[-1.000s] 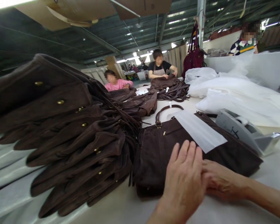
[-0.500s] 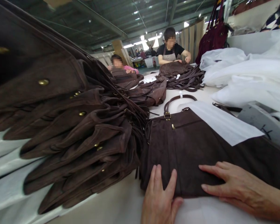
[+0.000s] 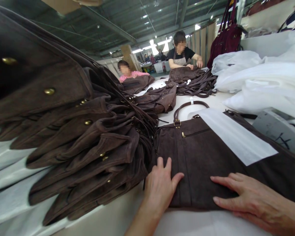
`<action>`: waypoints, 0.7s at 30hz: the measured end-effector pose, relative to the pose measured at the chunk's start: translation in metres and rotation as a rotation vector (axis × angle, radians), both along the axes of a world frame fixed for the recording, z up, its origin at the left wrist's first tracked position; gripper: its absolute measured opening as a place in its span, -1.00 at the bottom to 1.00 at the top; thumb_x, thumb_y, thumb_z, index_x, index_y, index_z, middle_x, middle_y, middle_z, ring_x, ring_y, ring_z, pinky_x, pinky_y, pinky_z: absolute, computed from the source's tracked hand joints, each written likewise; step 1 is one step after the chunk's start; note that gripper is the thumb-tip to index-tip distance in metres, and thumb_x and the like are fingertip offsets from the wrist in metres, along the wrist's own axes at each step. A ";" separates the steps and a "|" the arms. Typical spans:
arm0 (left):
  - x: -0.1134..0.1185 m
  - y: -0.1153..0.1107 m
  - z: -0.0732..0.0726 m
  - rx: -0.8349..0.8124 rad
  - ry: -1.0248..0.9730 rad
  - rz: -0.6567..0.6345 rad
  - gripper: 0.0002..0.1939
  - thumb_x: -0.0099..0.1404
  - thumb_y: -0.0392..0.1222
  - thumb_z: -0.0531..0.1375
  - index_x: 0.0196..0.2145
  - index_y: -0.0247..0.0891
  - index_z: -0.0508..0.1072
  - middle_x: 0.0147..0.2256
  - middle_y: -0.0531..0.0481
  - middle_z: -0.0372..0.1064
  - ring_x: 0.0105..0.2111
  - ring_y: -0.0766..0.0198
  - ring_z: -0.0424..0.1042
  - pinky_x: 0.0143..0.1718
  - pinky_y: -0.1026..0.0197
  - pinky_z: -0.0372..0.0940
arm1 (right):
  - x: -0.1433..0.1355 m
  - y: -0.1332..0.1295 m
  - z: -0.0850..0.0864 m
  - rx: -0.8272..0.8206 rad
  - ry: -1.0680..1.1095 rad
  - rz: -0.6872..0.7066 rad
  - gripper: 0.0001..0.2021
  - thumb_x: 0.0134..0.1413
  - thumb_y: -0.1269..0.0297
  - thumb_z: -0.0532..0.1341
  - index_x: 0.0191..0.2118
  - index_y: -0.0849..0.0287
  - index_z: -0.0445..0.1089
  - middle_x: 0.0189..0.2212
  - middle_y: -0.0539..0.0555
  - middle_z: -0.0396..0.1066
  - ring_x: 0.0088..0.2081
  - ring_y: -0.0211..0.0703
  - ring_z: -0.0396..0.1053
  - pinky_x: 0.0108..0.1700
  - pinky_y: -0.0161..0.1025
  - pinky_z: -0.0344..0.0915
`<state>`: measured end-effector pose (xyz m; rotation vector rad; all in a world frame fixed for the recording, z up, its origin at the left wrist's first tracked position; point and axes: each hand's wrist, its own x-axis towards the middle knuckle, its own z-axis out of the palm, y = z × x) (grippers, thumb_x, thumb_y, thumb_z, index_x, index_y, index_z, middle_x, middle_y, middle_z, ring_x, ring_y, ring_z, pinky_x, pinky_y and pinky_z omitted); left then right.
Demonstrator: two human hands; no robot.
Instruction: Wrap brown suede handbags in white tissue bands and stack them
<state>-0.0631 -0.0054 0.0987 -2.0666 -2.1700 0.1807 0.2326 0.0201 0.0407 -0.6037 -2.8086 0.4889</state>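
A dark brown suede-like handbag (image 3: 196, 160) lies flat in front of me, with a zip pocket near its top and a looped handle (image 3: 190, 103) pointing away from me. My left hand (image 3: 161, 183) rests on the bag's left part, fingers extended and thumb spread out. On the lower middle of the bag lies my right hand (image 3: 243, 196), its index finger and thumb apart, the other fingers partly hidden. A strip of white paper (image 3: 238, 137) lies across the bag's upper right, touched by neither hand.
At left rises a tall stack of similar brown bags (image 3: 88, 144), close to my left hand. White plastic wrapping (image 3: 265, 82) is heaped at back right, near a grey box (image 3: 280, 127). Two people work across the table on more brown bags (image 3: 182, 74); a maroon bag (image 3: 227, 36) hangs behind.
My left hand has moved forward, up along the bag's left side. My right hand stays nearly in place. The white paper's lower end has shifted slightly toward me.
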 end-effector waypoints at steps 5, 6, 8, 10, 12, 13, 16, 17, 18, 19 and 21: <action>-0.006 0.006 -0.007 0.151 0.013 0.155 -0.45 0.45 -0.08 -0.07 0.25 -0.52 0.03 -0.14 -0.19 0.34 -0.32 0.22 0.48 -0.44 0.30 0.32 | 0.000 0.001 0.002 -0.030 0.026 0.001 -0.56 0.27 0.16 0.11 0.22 -0.37 0.15 0.30 -0.04 0.05 0.15 0.10 0.27 0.10 0.10 0.28; -0.007 0.004 -0.008 0.152 0.019 0.140 -0.50 0.45 -0.14 -0.09 0.24 -0.49 0.07 -0.14 -0.18 0.34 -0.32 0.24 0.49 -0.46 0.32 0.31 | 0.000 0.001 0.002 -0.033 0.036 -0.001 -0.56 0.27 0.16 0.12 0.21 -0.37 0.16 0.30 -0.04 0.06 0.15 0.10 0.27 0.10 0.10 0.28; -0.009 0.000 -0.007 0.127 0.042 0.103 -0.56 0.41 -0.32 -0.09 0.22 -0.39 0.14 -0.15 -0.15 0.33 -0.34 0.27 0.49 -0.49 0.34 0.28 | 0.000 0.001 0.001 -0.029 0.045 -0.004 -0.56 0.26 0.16 0.12 0.21 -0.36 0.17 0.30 -0.03 0.06 0.15 0.10 0.26 0.11 0.10 0.27; -0.010 -0.001 -0.004 0.091 0.073 0.063 -0.42 0.29 -0.51 -0.10 0.24 -0.25 0.14 -0.16 -0.11 0.32 -0.38 0.31 0.48 -0.51 0.36 0.26 | -0.001 0.001 0.000 -0.026 0.049 -0.007 -0.57 0.26 0.16 0.13 0.21 -0.35 0.18 0.29 -0.02 0.06 0.15 0.10 0.26 0.11 0.10 0.27; -0.011 0.004 -0.001 0.040 0.095 0.039 -0.27 0.19 -0.60 -0.11 0.26 -0.11 0.09 -0.17 -0.08 0.31 -0.40 0.33 0.48 -0.50 0.36 0.26 | -0.001 0.001 0.000 -0.030 0.051 -0.008 -0.57 0.26 0.16 0.13 0.21 -0.34 0.18 0.29 -0.01 0.07 0.16 0.11 0.26 0.12 0.10 0.26; -0.011 0.009 0.001 0.003 0.098 0.041 -0.26 0.19 -0.60 -0.12 0.26 -0.08 0.10 -0.17 -0.08 0.32 -0.40 0.32 0.49 -0.48 0.35 0.27 | -0.001 0.000 0.000 -0.033 0.053 -0.008 -0.57 0.26 0.16 0.12 0.21 -0.34 0.18 0.29 -0.01 0.07 0.16 0.10 0.25 0.13 0.10 0.25; -0.008 0.029 0.004 -0.100 0.084 0.073 -0.48 0.27 -0.54 -0.14 0.06 -0.19 0.31 -0.22 -0.09 0.37 -0.35 0.25 0.50 -0.39 0.30 0.32 | -0.001 0.000 0.001 -0.029 0.040 -0.006 -0.56 0.28 0.17 0.11 0.23 -0.32 0.16 0.29 0.01 0.06 0.18 0.10 0.23 0.16 0.11 0.23; -0.007 0.035 0.005 -0.114 0.079 0.086 -0.55 0.29 -0.52 -0.15 -0.04 -0.25 0.36 -0.25 -0.11 0.39 -0.33 0.23 0.51 -0.38 0.28 0.32 | -0.001 0.000 0.002 -0.025 0.033 -0.004 -0.56 0.28 0.16 0.11 0.23 -0.32 0.15 0.29 0.02 0.06 0.19 0.10 0.22 0.16 0.12 0.22; -0.004 0.038 0.007 -0.115 0.077 0.096 -0.61 0.30 -0.52 -0.15 -0.12 -0.30 0.38 -0.28 -0.12 0.41 -0.33 0.21 0.51 -0.37 0.28 0.33 | -0.001 0.000 0.002 -0.022 0.029 -0.001 -0.56 0.28 0.16 0.11 0.24 -0.32 0.15 0.30 0.02 0.06 0.19 0.09 0.22 0.16 0.12 0.22; -0.002 0.038 0.009 -0.111 0.076 0.099 -0.63 0.30 -0.52 -0.16 -0.17 -0.31 0.37 -0.31 -0.13 0.42 -0.33 0.21 0.51 -0.37 0.28 0.32 | -0.001 0.000 0.002 -0.020 0.033 0.000 -0.56 0.28 0.16 0.11 0.24 -0.32 0.15 0.29 0.02 0.06 0.19 0.09 0.21 0.16 0.11 0.22; 0.001 0.023 0.013 -0.111 0.068 0.076 -0.64 0.30 -0.54 -0.15 -0.22 -0.28 0.36 -0.32 -0.09 0.43 -0.32 0.23 0.51 -0.37 0.29 0.31 | -0.001 0.000 0.002 -0.021 0.049 0.002 -0.56 0.27 0.15 0.12 0.23 -0.32 0.16 0.29 0.02 0.07 0.19 0.09 0.22 0.16 0.10 0.23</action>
